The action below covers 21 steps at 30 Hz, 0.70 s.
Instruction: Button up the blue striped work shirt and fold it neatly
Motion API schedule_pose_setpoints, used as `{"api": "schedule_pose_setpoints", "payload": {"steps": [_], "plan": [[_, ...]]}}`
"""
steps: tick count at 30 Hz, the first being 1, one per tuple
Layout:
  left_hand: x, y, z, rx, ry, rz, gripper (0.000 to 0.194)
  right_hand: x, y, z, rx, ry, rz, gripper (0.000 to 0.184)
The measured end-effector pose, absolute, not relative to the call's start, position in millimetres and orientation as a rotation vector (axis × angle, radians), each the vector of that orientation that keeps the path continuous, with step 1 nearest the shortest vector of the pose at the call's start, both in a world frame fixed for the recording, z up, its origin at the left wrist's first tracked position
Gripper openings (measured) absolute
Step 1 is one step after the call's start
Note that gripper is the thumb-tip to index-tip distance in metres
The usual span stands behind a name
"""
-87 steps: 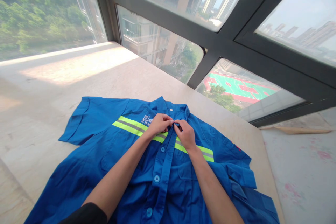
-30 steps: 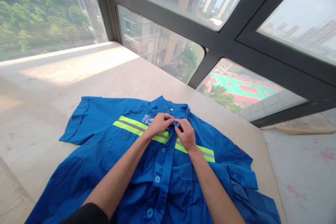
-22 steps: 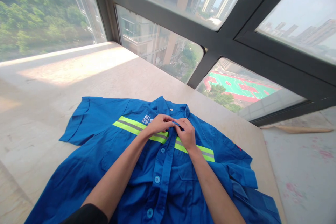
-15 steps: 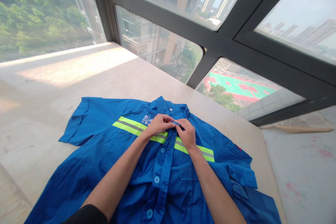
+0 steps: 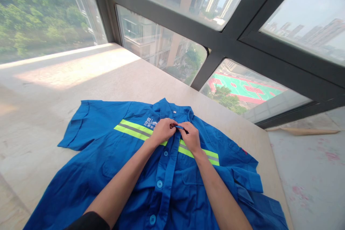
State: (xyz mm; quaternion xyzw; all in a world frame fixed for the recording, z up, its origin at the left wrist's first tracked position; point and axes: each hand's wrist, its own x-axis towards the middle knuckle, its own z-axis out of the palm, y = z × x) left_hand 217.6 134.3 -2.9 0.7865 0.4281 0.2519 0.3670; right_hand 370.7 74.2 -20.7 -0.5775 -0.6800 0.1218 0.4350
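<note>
Pinching cloth just below the collar (image 5: 165,107) of 1 blue shirt (image 5: 132,172), 2 hands are meeting: L hand (image 5: 163,130) is clamping its fingers on the front edge, R hand (image 5: 191,137) likewise, fingertips close together. Shirt is lying front-up on 1 pale ledge (image 5: 40,115), w/ 3 buttons (image 5: 159,184) showing below the hands & 2 bright stripes (image 5: 133,130) crossing the chest, 1 per side. 1 sports court (image 5: 250,89) is showing thru the glass.

grey window frames (image 5: 161,14), sunlit pale ledge (image 5: 81,70)
</note>
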Motion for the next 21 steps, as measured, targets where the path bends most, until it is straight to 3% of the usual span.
{"api": "schedule_pose_setpoints", "payload": {"steps": [10,21], "plan": [[222.3,132.1,1.6,1.889,1.22,0.611,0.027,366.8,75.2,-16.8,-1.546,-1.69,0.363,0.028],[221.7,132.8,5.3,1.827,1.252,0.528,0.028,368.1,77.9,-11.2,-1.575,-1.66,0.489,0.022]]}}
